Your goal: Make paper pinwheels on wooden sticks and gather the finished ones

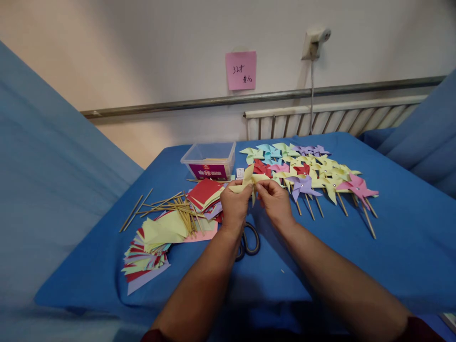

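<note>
A pale yellow paper pinwheel [248, 175] is held up over the middle of the table. My left hand [234, 203] grips it from the left, thumb pressed on the folded paper. Fingers of my right hand [277, 202] are closed at its right side near the centre; whatever small part they pinch there is hidden. Black-handled scissors [252, 239] lie on the blue cloth just below my hands, partly covered by my left forearm. Left of my left hand is a pile of coloured paper squares [205, 194], red on top.
Finished pinwheels [329, 173] on sticks spread across the right side. Loose wooden sticks [183, 211] and a fanned stack of paper [147, 256] lie left. A clear plastic box [208, 159] stands behind, before the wall with a pipe [210, 101] and radiator [335, 116].
</note>
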### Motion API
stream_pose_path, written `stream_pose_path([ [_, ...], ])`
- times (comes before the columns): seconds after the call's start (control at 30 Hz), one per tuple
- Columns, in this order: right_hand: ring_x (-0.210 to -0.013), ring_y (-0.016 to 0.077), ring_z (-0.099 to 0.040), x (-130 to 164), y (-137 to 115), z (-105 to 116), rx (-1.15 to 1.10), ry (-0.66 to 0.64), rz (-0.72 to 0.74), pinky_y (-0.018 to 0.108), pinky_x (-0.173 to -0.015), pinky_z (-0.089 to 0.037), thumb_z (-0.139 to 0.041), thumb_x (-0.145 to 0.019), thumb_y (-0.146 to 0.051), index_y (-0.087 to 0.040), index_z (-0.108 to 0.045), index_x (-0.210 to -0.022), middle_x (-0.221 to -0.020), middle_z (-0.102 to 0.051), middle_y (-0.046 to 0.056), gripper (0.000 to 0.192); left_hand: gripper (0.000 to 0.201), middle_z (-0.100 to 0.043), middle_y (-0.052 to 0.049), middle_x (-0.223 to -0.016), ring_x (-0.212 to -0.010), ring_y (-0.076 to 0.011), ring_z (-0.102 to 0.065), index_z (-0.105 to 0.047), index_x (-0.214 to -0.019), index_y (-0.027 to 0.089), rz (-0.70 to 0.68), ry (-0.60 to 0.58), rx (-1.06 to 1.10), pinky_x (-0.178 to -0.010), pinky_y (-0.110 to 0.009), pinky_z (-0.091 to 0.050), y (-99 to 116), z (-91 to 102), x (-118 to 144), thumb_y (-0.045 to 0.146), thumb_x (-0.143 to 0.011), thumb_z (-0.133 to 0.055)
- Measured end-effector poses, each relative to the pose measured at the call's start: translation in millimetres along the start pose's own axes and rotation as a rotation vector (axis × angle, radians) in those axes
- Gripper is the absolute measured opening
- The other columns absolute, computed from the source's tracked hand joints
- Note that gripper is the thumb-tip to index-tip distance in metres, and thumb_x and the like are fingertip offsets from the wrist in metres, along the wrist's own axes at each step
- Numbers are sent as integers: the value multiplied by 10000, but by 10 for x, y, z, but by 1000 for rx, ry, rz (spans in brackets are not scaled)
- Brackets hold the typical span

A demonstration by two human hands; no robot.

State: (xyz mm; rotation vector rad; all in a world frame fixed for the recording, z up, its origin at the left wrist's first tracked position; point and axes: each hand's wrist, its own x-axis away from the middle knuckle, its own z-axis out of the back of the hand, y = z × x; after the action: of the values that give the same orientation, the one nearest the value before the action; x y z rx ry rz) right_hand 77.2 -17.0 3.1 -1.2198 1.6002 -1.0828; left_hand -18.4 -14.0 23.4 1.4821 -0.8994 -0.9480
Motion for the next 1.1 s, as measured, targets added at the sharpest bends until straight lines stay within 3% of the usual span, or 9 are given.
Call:
stream_pose_path([
  [0.27,-550,125,-544,13,44,-2,-39,-1,-86,244,-471,-448,-735,-667,-494,-188,-624,-756,-619,-587,-29,337,292,-607,28,-580,-488,-100,-537,-631,-745,147,73,0,128,-478,-208,-410,27,-29,2,299,-546,-780],
  [0.5,-583,123,-559,3,59,-1,-76,-1,-89,243,-522,-444,-746,-663,-467,-190,-621,-738,-643,-606,-22,313,301,-597,30,-563,-475,-96,-527,-626,-728,145,74,-28,152,-475,-209,-405,52,-42,26,311,-539,-793],
  [1.1,-602,112,-563,48,13,-40,-213,-32,-132,254,-604,-455,-779,-640,-427,-193,-620,-735,-654,-613,-27,298,303,-646,2,-637,-533,-122,-581,-639,-768,141,-13,60,0,-522,-235,-463,6,-23,15,312,-561,-779],
])
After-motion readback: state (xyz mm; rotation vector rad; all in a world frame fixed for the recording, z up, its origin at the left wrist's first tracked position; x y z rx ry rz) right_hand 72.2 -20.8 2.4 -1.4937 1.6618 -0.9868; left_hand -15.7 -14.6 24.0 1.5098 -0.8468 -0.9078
